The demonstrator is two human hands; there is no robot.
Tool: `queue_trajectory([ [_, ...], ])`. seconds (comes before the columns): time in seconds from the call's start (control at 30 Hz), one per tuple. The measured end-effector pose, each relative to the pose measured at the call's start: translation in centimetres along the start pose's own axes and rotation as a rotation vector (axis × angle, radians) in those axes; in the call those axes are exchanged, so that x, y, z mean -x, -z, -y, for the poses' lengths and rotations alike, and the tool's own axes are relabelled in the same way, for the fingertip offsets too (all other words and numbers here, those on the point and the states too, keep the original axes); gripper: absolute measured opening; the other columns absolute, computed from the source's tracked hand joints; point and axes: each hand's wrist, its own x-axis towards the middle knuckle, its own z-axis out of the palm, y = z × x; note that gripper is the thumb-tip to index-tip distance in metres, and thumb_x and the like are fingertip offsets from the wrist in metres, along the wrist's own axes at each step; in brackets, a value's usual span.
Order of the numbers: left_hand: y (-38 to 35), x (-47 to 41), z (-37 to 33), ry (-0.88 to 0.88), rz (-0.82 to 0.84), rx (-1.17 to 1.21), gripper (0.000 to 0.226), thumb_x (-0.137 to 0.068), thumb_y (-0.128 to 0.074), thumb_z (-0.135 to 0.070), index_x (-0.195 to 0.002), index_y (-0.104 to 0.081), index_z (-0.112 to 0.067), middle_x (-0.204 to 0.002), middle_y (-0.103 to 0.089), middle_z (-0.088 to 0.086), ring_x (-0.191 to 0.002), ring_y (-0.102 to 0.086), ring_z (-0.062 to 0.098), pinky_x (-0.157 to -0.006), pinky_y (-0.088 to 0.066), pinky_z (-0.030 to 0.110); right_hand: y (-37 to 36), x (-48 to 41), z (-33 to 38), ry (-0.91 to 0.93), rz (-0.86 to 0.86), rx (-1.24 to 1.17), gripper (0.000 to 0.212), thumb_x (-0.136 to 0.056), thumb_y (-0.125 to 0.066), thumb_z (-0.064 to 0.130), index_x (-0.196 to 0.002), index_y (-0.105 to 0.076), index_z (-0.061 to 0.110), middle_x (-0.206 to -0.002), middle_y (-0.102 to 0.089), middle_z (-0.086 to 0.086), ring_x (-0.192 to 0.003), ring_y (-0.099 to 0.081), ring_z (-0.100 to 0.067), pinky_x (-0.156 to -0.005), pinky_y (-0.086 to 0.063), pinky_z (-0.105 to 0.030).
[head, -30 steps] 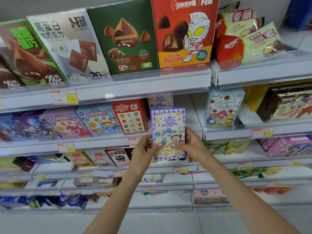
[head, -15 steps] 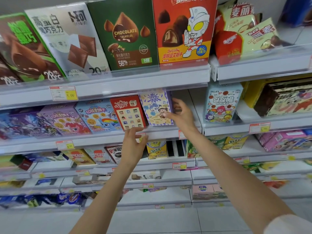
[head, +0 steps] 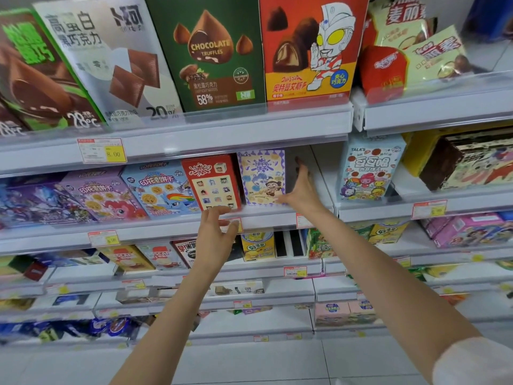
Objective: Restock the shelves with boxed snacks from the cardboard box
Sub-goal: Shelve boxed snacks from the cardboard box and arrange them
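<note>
The purple-and-yellow snack box (head: 262, 177) stands upright on the second shelf (head: 166, 232) from the top, far in under the shelf above, with its left side close against a red snack box (head: 212, 182). The box's right edge is touched by the right hand (head: 301, 190): the fingers are held nearly straight along that side, the thumb lies at the lower front corner, and nothing is gripped. The left hand (head: 215, 234) is held just below the shelf's front rim, its fingers loosely curled around nothing.

On its right side the box is seen to be supported only by the hand; the next item, a light-blue TALA'S box (head: 370, 170), stands well apart in the neighbouring bay. If the right hand were drawn away sideways or quickly, the box could probably be tipped to the right. It could also be dragged forward by the thumb at its corner and pulled over the rim. The red box might be knocked if the left hand were raised carelessly. The cardboard box is not in view.
</note>
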Motion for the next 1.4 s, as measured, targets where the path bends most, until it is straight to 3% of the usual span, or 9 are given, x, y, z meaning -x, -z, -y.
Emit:
queue_trajectory([
  [0.2, -0.4, -0.1, -0.5, -0.033, 0.033, 0.020, 0.028, -0.092, -0.056, -0.014, -0.120, -0.053, -0.010, -0.128, -0.047, 0.009, -0.093, -0.056, 0.011, -0.076, -0.052, 0.033, 0.4, -1.3, 0.0, -0.029, 0.065, -0.007, 0.098, -0.070, -0.080, 0.006, -0.147, -0.020, 0.013, -0.142, -0.044, -0.008, -0.127, -0.046, -0.025, -0.095, -0.039, -0.028],
  [0.5, -0.9, 0.5, -1.7, -0.123, 0.089, 0.019, 0.022, -0.092, -0.055, -0.015, -0.114, -0.055, -0.013, -0.117, -0.055, 0.002, -0.081, -0.054, -0.002, -0.064, -0.047, 0.022, 0.7, -1.6, 0.2, 0.018, 0.109, 0.004, 0.079, -0.070, -0.079, 0.007, -0.137, -0.038, 0.011, -0.128, -0.057, -0.009, -0.116, -0.055, -0.026, -0.092, -0.050, -0.042],
  [0.63, -2.1, 1.5, -2.1, -0.369, 0.125, -0.132, 0.020, -0.093, -0.052, -0.021, -0.111, -0.054, -0.014, -0.110, -0.060, -0.002, -0.083, -0.061, 0.011, -0.064, -0.050, 0.032, 2.1, 3.6, -0.3, 0.155, -0.019, 0.201, 0.065, -0.084, -0.069, 0.016, -0.140, -0.036, 0.013, -0.136, -0.047, -0.010, -0.125, -0.045, -0.024, -0.103, -0.040, -0.041],
  [0.8, -6.4, 3.9, -2.8, -0.765, 0.164, -0.441, 0.021, -0.082, -0.041, -0.027, -0.100, -0.050, -0.018, -0.087, -0.062, 0.001, -0.075, -0.061, 0.023, -0.065, -0.048, 0.033, 5.7, 12.8, -3.7, 0.291, -0.073, 0.355, 0.045, -0.090, -0.057, 0.013, -0.133, -0.046, 0.018, -0.129, -0.048, -0.002, -0.114, -0.047, -0.015, -0.091, -0.045, -0.029],
  [0.9, -10.2, 6.4, -4.4, -0.832, 0.247, -0.421, 0.022, -0.079, -0.042, -0.026, -0.094, -0.056, -0.019, -0.086, -0.061, -0.001, -0.076, -0.061, 0.022, -0.069, -0.039, 0.029, 8.5, 17.4, -7.4, 0.219, -0.101, 0.434, 0.041, -0.086, -0.055, 0.017, -0.126, -0.049, 0.024, -0.122, -0.054, 0.000, -0.104, -0.053, -0.013, -0.079, -0.043, -0.018],
  [1.0, -14.3, 9.3, -6.9, -0.863, 0.371, -0.362, 0.026, -0.079, -0.042, -0.028, -0.093, -0.062, -0.018, -0.090, -0.060, -0.002, -0.081, -0.060, 0.019, -0.069, -0.046, 0.028, 11.9, 21.5, -10.6, 0.059, -0.166, 0.410, 0.040, -0.084, -0.054, 0.020, -0.121, -0.046, 0.033, -0.118, -0.055, 0.004, -0.100, -0.051, -0.008, -0.076, -0.039, -0.012],
  [1.13, -20.0, 13.5, -11.3, -0.891, 0.493, -0.254, 0.023, -0.081, -0.041, -0.028, -0.098, -0.055, -0.021, -0.094, -0.057, -0.002, -0.083, -0.054, 0.015, -0.067, -0.037, 0.022, 17.2, 27.0, -14.5, -0.113, -0.280, 0.445, 0.036, -0.090, -0.056, 0.016, -0.125, -0.053, 0.025, -0.125, -0.050, 0.010, -0.112, -0.050, -0.011, -0.083, -0.039, -0.018],
  [1.27, -26.1, 18.6, -16.6, -0.964, 0.632, -0.223, 0.026, -0.080, -0.039, -0.033, -0.099, -0.057, -0.025, -0.093, -0.057, -0.006, -0.082, -0.056, 0.012, -0.064, -0.045, 0.022, 22.6, 33.2, -18.6, -0.278, -0.424, 0.444, 0.041, -0.084, -0.066, 0.014, -0.120, -0.057, 0.033, -0.120, -0.051, 0.019, -0.107, -0.056, -0.014, -0.081, -0.047, -0.028],
  [1.4, -32.1, 24.6, -23.5, -1.059, 0.749, -0.190, 0.027, -0.079, -0.040, -0.036, -0.092, -0.062, -0.028, -0.091, -0.057, -0.011, -0.081, -0.057, 0.007, -0.064, -0.045, 0.018, 28.8, 39.6, -22.8, -0.381, -0.537, 0.383, 0.056, -0.074, -0.074, 0.012, -0.111, -0.047, 0.044, -0.112, -0.045, 0.026, -0.090, -0.056, -0.008, -0.067, -0.041, -0.014],
])
